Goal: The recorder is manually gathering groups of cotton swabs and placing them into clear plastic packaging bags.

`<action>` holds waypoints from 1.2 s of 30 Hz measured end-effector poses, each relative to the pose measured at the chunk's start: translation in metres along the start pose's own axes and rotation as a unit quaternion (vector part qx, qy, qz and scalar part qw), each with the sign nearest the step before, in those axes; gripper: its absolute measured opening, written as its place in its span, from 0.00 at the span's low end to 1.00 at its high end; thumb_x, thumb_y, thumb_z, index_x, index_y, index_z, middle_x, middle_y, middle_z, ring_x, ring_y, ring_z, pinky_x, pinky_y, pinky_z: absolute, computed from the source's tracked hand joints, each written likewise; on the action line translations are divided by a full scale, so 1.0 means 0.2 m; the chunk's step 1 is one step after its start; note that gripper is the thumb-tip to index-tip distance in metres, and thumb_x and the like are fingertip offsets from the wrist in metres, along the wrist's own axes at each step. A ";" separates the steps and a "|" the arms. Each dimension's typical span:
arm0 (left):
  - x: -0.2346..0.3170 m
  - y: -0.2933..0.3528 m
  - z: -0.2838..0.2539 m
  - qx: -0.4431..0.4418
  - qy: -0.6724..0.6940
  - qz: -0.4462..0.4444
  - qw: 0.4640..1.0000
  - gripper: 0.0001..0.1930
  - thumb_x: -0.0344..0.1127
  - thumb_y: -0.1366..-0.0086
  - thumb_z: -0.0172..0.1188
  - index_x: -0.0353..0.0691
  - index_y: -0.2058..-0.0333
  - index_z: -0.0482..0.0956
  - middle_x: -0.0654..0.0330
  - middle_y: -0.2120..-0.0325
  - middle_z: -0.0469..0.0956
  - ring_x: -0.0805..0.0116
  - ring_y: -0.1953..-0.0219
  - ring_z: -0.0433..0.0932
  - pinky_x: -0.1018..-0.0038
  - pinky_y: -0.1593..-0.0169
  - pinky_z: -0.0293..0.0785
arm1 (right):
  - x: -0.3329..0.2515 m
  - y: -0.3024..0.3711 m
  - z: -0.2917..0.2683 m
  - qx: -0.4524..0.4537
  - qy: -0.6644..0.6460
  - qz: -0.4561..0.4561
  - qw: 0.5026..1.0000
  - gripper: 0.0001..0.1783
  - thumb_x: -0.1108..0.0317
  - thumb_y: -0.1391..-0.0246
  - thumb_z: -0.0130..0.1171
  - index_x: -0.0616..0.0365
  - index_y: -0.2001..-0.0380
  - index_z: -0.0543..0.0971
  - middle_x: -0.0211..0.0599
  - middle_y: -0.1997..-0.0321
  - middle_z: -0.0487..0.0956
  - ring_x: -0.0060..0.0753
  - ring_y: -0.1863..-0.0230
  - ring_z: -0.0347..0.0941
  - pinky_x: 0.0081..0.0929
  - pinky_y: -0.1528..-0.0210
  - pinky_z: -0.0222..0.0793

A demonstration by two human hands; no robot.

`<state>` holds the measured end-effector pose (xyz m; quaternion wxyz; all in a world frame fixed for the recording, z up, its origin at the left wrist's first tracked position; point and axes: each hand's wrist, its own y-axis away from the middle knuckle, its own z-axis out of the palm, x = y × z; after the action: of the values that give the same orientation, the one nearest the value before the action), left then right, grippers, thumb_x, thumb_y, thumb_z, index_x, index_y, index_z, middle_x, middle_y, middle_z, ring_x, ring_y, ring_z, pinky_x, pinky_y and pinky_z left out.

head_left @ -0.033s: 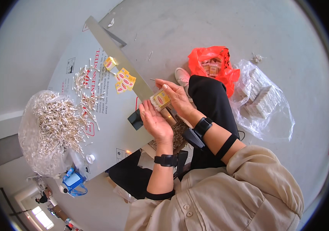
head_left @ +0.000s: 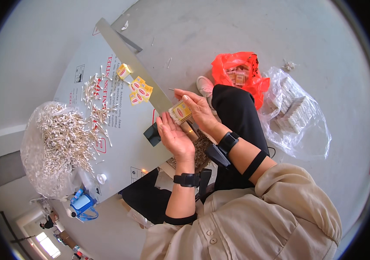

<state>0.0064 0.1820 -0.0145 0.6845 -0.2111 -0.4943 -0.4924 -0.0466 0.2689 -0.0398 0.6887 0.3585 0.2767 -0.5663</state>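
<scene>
A small clear pack of cotton swabs with a yellow card is in my right hand, whose thumb lies over its upper edge. A thin stick pokes out past that hand's fingertips. My left hand is palm up with its fingers stretched out beside the pack's lower left side. Its fingertips are close to the swab heads; whether they touch them I cannot tell. Beyond the hands, several yellow cards lie near the table edge, with a folded yellow card behind them.
Loose cotton swabs are scattered on the table, beside a clear bag heaped with swabs. A box of brownish swabs sits below my hands. On the floor at right are a red bag and a clear bag of white packs.
</scene>
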 end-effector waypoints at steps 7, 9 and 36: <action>0.05 -0.03 -0.04 -0.014 0.053 -0.042 0.998 0.38 0.48 0.28 0.44 0.30 0.33 0.36 0.37 0.36 0.53 0.48 0.34 0.56 0.58 0.31 0.52 | 0.03 0.00 0.01 -0.013 -0.001 -0.026 1.000 0.21 0.63 0.35 0.50 0.62 0.43 0.71 0.37 0.45 0.75 0.29 0.42 0.69 0.29 0.40 0.65; 0.06 0.00 0.00 0.031 0.027 -0.012 0.999 0.30 0.47 0.27 0.42 0.28 0.37 0.49 0.38 0.39 0.58 0.51 0.36 0.60 0.60 0.33 0.57 | 0.02 0.00 0.02 0.010 -0.029 -0.022 0.999 0.21 0.65 0.35 0.51 0.62 0.43 0.71 0.38 0.45 0.75 0.30 0.42 0.70 0.30 0.40 0.66; 0.22 -0.01 0.12 -0.205 -0.360 0.190 0.890 0.18 0.19 0.36 0.50 0.34 0.47 0.71 0.52 0.47 0.72 0.62 0.50 0.74 0.69 0.50 0.74 | -0.29 0.00 -0.18 0.167 -0.226 0.125 0.952 0.14 0.77 0.42 0.52 0.73 0.54 0.69 0.55 0.58 0.79 0.45 0.58 0.79 0.38 0.53 0.77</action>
<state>-0.0061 0.1790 0.0335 0.4818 -0.5994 -0.5451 -0.3338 -0.0577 0.3310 -0.0159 0.7287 0.3630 -0.0318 -0.5799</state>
